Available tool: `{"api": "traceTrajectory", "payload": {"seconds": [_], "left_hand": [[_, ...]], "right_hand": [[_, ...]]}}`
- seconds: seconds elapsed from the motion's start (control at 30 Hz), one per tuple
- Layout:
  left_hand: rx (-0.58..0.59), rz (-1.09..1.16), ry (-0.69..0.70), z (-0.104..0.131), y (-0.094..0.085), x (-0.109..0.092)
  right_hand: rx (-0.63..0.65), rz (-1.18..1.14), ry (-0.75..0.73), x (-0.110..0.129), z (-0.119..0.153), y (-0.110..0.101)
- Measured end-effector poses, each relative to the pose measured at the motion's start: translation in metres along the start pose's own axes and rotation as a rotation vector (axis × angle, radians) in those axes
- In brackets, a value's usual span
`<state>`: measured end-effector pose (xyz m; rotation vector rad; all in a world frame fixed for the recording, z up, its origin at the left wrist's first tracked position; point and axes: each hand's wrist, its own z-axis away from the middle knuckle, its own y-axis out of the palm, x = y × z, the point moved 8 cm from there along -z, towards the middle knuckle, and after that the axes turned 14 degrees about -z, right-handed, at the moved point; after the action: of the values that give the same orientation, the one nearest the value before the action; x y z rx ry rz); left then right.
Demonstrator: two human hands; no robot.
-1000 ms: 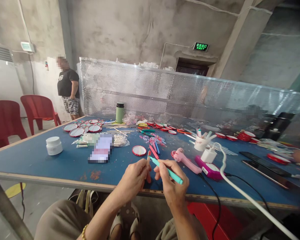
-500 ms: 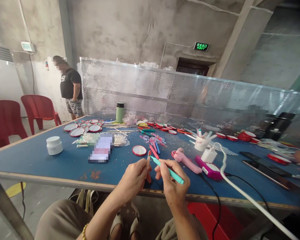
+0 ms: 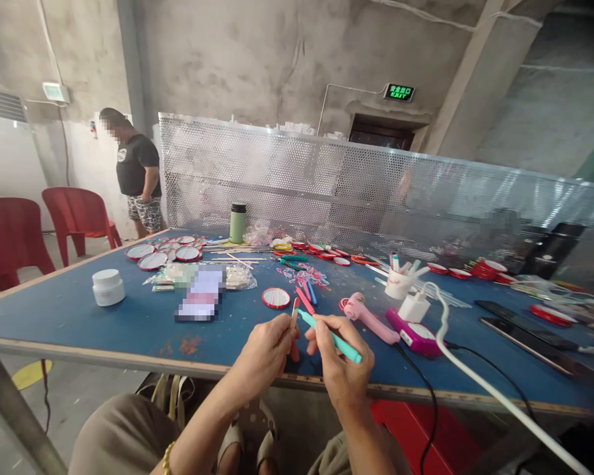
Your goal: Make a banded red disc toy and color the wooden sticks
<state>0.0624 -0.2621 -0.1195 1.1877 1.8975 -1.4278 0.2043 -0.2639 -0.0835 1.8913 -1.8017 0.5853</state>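
Near the table's front edge, my left hand (image 3: pixel 271 344) pinches a thin wooden stick (image 3: pixel 294 314) upright, its upper end coloured red. A turquoise marker (image 3: pixel 344 346) is held like a pen in my right hand (image 3: pixel 344 361), its tip at the stick's upper part. Just beyond my hands lies a round red-rimmed disc (image 3: pixel 276 298) with a pale face. Beside it are a red marker (image 3: pixel 304 300) and some blue ones.
A phone (image 3: pixel 200 293) and a white jar (image 3: pixel 108 287) stand left. Right are a pink handheld device (image 3: pixel 371 319), a purple box (image 3: pixel 413 332), a cup of pens (image 3: pixel 398 284) and cables. Behind, a green bottle (image 3: pixel 237 223); a person (image 3: pixel 137 168) stands far left.
My right hand and the turquoise marker have shifted very slightly left. The standing person has moved a little left, and the other person's hand at the right edge has drawn back.
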Motion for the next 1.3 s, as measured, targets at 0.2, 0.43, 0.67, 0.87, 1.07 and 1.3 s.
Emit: {"api": "traceTrajectory", "payload": {"seconds": [0.2,0.43,0.67,0.87,1.07,1.3], "left_hand": [[-0.002,0.003,-0.016,0.0004,0.0002,0.0010],[0.001,0.010,-0.014,0.0002,-0.0001,-0.0003],[0.006,0.022,-0.018,0.0015,0.0004,-0.0001],[0.000,0.019,-0.010,0.0009,-0.0003,-0.0006],[0.005,0.021,-0.007,0.0016,0.0000,-0.0004],[0.002,0.022,-0.009,0.0018,-0.0003,-0.0002]], "right_hand": [[-0.020,-0.013,0.014,-0.0007,-0.0008,-0.0002],[-0.004,-0.007,0.018,0.0017,-0.0022,0.0011],[-0.004,0.002,0.023,0.0010,-0.0009,0.0011],[-0.046,-0.019,0.032,-0.0023,0.0003,-0.0025],[-0.014,-0.005,0.019,0.0006,-0.0017,0.0006],[-0.020,0.001,0.032,-0.0018,0.0001,-0.0007]]}}
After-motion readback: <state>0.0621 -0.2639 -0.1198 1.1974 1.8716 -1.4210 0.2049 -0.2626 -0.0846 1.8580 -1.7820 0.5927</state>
